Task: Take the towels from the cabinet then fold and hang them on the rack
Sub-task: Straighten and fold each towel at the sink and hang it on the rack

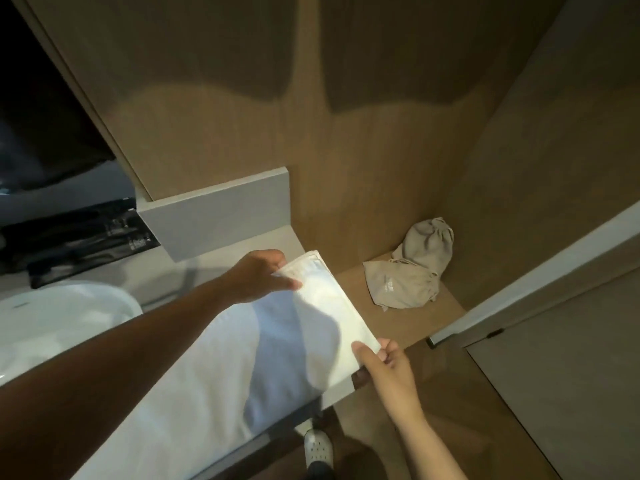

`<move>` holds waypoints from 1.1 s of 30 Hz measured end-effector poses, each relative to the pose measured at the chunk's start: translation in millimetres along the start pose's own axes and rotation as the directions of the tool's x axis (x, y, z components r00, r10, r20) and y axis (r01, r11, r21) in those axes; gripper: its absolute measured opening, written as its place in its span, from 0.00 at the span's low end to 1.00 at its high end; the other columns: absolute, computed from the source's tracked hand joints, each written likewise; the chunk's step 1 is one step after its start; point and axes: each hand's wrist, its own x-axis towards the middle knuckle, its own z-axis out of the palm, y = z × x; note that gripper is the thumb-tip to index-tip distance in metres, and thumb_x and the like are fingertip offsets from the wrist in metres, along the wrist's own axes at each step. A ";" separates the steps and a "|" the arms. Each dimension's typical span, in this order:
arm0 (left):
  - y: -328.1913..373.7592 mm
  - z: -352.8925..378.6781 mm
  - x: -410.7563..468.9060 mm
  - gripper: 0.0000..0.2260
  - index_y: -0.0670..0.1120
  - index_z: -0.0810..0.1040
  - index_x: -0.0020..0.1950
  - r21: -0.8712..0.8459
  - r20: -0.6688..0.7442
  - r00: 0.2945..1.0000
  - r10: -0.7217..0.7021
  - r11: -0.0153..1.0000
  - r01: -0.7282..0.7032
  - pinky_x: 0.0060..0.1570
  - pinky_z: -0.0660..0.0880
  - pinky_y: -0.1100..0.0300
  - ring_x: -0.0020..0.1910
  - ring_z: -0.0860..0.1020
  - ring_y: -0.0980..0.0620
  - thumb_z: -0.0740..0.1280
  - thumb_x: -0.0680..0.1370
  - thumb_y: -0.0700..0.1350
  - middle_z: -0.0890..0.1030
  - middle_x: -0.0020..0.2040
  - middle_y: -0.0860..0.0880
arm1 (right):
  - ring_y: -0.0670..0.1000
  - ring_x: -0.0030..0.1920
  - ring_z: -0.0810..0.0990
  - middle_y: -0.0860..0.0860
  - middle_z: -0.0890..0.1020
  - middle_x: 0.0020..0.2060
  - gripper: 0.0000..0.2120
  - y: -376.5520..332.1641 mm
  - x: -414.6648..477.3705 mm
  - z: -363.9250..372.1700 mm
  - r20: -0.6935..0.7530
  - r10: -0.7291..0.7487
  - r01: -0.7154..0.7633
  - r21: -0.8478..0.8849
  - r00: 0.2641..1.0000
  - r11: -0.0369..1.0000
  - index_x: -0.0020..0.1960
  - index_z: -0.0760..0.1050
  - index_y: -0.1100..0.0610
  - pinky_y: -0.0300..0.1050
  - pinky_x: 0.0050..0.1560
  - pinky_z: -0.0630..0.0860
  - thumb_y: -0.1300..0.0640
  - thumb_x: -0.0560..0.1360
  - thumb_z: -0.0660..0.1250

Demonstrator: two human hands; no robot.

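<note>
Towel: white, folded into a long narrow strip, held in the air between both hands in front of the open cabinet.
Left hand: grips the far corner of the strip, thumb pressed on top and fingers hidden beneath.
Right hand: pinches the near corner, thumb on top and fingers curled under the edge.
White cloth: a broad pale spread below the left forearm, running down toward the lower left. It may be the hanging rest of the same towel, but the shadow makes this hard to tell.
Cabinet: brown wood-grain walls rising beyond both hands.
Shelf: wooden floor of the cabinet, just beyond the right hand.
Cloth bags: two beige drawstring bags on the shelf, beyond and to the right of the towel, one flat, one bunched up behind it, touching.
Door: grey panel with a pale edge, standing open to the right of the right hand.
Sink: white rounded basin, left of the left forearm.
Counter: pale surface around the sink, under the left arm.
Shoe: white, perforated, on the floor below the right wrist.
</note>
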 end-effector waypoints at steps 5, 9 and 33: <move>2.6 -54.5 -48.1 0.13 0.46 0.74 0.37 -0.282 -0.180 0.982 -0.058 0.960 0.005 0.29 0.64 0.69 0.28 0.69 0.63 0.77 0.70 0.48 0.73 0.29 0.58 | 0.48 0.45 0.82 0.50 0.84 0.50 0.17 -40.0 -12.4 33.8 0.231 -0.082 0.088 -0.017 0.969 0.996 0.60 0.76 0.53 0.34 0.37 0.76 0.53 0.73 0.73; 7.1 -108.4 -94.2 0.13 0.50 0.73 0.36 -0.241 -0.378 0.925 -0.032 0.968 -0.065 0.31 0.66 0.71 0.28 0.71 0.64 0.76 0.71 0.49 0.75 0.29 0.62 | 0.45 0.41 0.83 0.46 0.86 0.48 0.12 -81.7 -27.0 62.7 0.283 -0.235 0.245 0.001 0.930 0.970 0.57 0.78 0.49 0.34 0.34 0.73 0.51 0.73 0.72; 83.1 -395.4 -243.6 0.27 0.41 0.78 0.54 -0.344 -0.859 0.505 0.082 0.637 -0.690 0.50 0.79 0.41 0.47 0.83 0.39 0.75 0.66 0.60 0.84 0.49 0.41 | 0.40 0.36 0.82 0.39 0.83 0.35 0.11 -396.8 -244.4 181.5 0.128 -0.985 0.993 0.018 0.116 0.119 0.43 0.78 0.52 0.29 0.31 0.74 0.44 0.73 0.69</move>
